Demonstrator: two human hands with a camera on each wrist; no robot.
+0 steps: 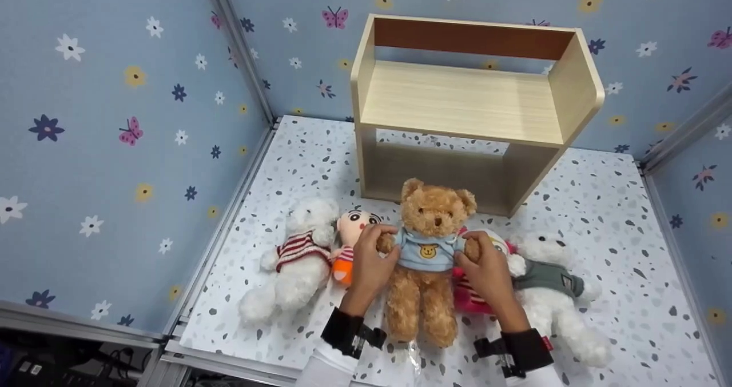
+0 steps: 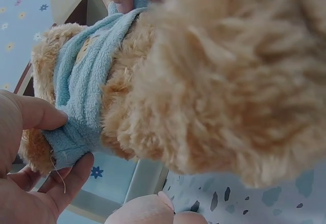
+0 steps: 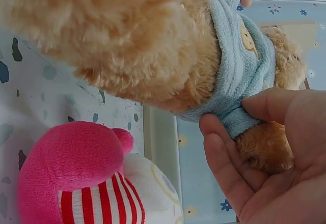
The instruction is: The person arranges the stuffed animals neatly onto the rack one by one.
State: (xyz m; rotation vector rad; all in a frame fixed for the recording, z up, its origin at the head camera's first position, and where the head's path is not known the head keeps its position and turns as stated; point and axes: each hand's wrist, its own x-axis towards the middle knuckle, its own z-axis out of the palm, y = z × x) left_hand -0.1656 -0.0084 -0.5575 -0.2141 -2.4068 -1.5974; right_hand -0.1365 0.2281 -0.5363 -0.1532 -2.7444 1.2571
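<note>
A brown teddy bear [image 1: 423, 295] in a light blue sweater [image 2: 81, 81] faces the head camera, held by both arms. My left hand [image 1: 370, 261] pinches one of its arms at the sleeve, thumb on the front and fingers behind. The other arm is gripped the same way by my right hand [image 1: 486, 267], as the right wrist view shows close up. Behind the bear, partly hidden, a doll with orange shorts [image 1: 343, 270] lies by my left hand, and a pink plush toy with red-and-white stripes [image 3: 76, 158] lies by my right.
A light wooden two-tier shelf [image 1: 463, 95] stands at the back of the speckled table [image 1: 617, 204]. On the left lies a white plush in a striped sweater [image 1: 297, 284], on the right a white plush in a green shirt [image 1: 549, 278]. Flowered panels [image 1: 114, 147] enclose the table.
</note>
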